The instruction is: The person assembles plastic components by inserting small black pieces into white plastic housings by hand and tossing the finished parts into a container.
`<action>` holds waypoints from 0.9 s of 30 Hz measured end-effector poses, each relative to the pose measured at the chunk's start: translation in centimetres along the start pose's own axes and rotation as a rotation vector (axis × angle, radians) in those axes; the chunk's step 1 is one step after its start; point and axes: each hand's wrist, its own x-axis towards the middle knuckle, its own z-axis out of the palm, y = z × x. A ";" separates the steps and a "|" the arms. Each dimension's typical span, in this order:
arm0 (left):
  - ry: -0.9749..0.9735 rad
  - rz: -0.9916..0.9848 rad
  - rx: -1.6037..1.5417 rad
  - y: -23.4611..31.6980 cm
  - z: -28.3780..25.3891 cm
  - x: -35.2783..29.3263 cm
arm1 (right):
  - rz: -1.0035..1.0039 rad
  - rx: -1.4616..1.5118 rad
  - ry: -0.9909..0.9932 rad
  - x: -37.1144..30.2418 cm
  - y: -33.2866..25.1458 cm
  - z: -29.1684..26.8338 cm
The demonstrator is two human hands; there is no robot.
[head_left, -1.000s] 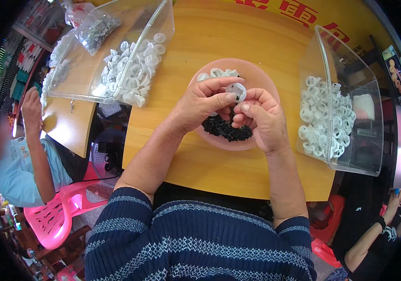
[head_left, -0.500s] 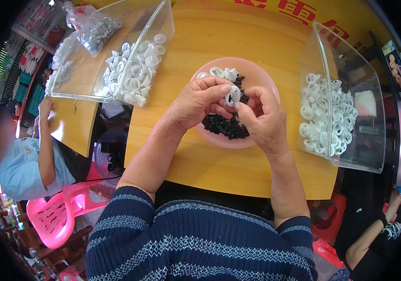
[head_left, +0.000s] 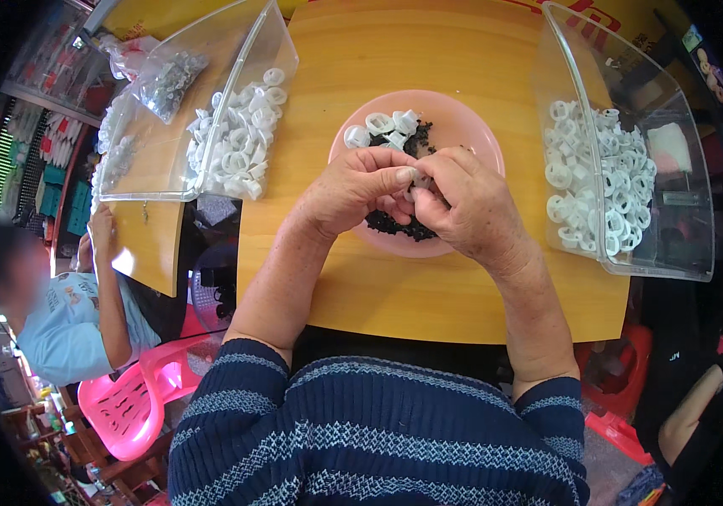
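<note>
Above a pink plate (head_left: 486, 152), my left hand (head_left: 361, 190) and my right hand (head_left: 475, 207) meet, fingertips pinched together. Between them is a small white plastic ring piece (head_left: 415, 179), now mostly hidden by fingers. My left thumb and forefinger grip it from the left, while the right thumb and fingers close on its right side. Whether a small black part is also in the right fingers cannot be made out. Under the hands, a heap of small black parts (head_left: 391, 226) lies on the plate. Several white ring pieces (head_left: 380, 125) sit at its far left.
A clear bin (head_left: 197, 196) at the left holds white ring pieces and a bag of small parts (head_left: 167, 88). Another clear bin (head_left: 661, 271) stands at the right with white rings and a white block (head_left: 669, 148). A person (head_left: 75, 320) sits at left beside a pink chair (head_left: 125, 409).
My right fingers have closed over the white ring piece, covering most of it. The whole view has shifted slightly.
</note>
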 end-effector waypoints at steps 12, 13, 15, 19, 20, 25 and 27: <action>-0.023 -0.005 -0.121 -0.5 0.1 0.1 | 0.011 -0.044 0.050 0.0 0.2 0.3; -0.025 -0.005 -0.136 -0.6 0.0 0.2 | 0.039 -0.023 0.042 0.0 0.2 0.3; -0.027 -0.003 -0.193 -0.8 -0.3 0.4 | 0.064 -0.001 0.033 0.1 0.2 0.3; -0.090 0.046 -0.326 -0.6 -0.7 0.6 | 0.146 0.205 0.040 0.2 0.4 -0.2; -0.090 0.057 -0.318 -0.5 -0.7 0.6 | 0.195 0.240 0.050 0.2 0.4 -0.4; -0.064 0.072 -0.303 -0.4 -0.5 0.4 | 0.188 0.223 0.025 0.2 0.6 -0.2; -0.056 0.074 -0.296 -0.5 -0.5 0.4 | 0.124 0.149 0.040 0.2 0.5 -0.1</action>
